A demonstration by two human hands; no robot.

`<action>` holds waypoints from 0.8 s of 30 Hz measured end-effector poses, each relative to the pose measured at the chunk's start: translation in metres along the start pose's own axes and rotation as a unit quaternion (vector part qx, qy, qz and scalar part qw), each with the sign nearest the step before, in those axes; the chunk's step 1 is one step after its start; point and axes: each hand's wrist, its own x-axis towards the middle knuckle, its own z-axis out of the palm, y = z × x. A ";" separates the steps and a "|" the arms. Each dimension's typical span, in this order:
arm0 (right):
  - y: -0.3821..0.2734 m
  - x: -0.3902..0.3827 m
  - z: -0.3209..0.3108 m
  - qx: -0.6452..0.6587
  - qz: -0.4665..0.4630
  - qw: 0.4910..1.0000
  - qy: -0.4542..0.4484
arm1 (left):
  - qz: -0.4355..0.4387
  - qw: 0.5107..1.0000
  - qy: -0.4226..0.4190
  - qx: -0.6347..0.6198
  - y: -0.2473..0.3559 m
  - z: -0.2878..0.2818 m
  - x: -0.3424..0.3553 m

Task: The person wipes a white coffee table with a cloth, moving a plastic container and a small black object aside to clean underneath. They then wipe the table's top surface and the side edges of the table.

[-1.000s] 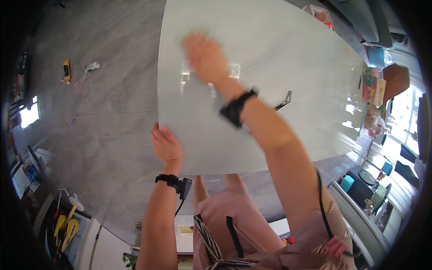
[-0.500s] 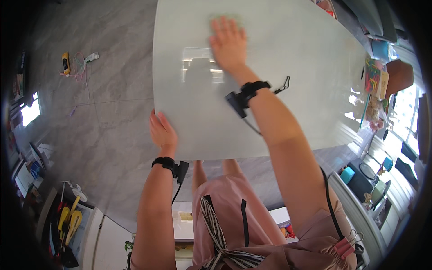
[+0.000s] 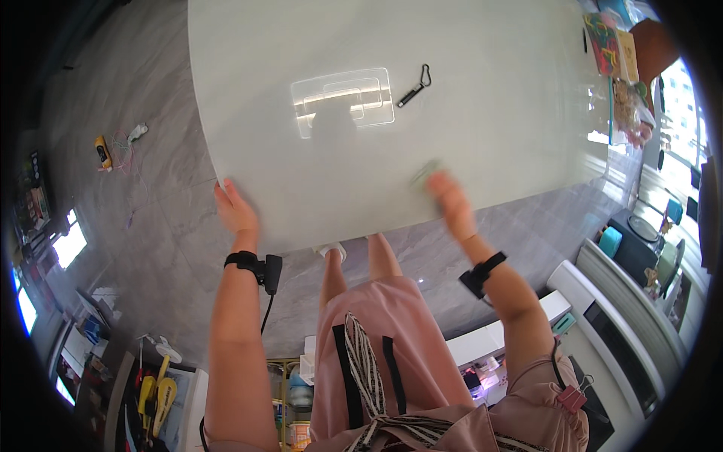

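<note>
A large white glossy table fills the upper part of the view. My left hand holds the table's near edge, with the fingers on top. My right hand is blurred with motion over the tabletop close to the near edge, and a pale green cloth shows at its fingertips. Both wrists wear black bands. A small black pen-like tool with a clip ring lies on the table farther out, well beyond the right hand.
Colourful books and toys are piled at the table's far right. A yellow toy and wires lie on the grey floor to the left. A teal stool and a white cabinet stand to the right.
My right hand has swept from the far middle of the table back toward me, to the near edge on the right. My left hand has stayed on the table's edge.
</note>
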 end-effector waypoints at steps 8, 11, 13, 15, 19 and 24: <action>-0.025 0.019 0.072 -0.471 -0.107 0.808 0.337 | -0.131 0.935 -0.194 -0.265 -0.026 -0.017 0.029; -0.014 -0.003 0.193 -0.464 -0.111 0.863 0.165 | -0.154 0.938 -0.184 -0.250 -0.026 -0.061 0.030; 0.018 -0.006 0.302 0.475 -0.107 0.863 0.131 | -0.106 0.955 -0.148 -0.234 -0.036 -0.080 0.040; 0.019 -0.016 0.367 0.359 -0.003 0.932 -0.049 | -0.059 0.959 -0.130 -0.247 -0.046 -0.100 0.037; 0.000 -0.026 0.423 -0.013 -0.139 0.981 -0.135 | -0.073 0.967 -0.080 -0.232 -0.043 -0.133 0.020; -0.020 -0.027 0.228 0.117 -0.097 0.981 0.119 | -0.084 0.981 -0.067 -0.161 -0.076 -0.179 0.003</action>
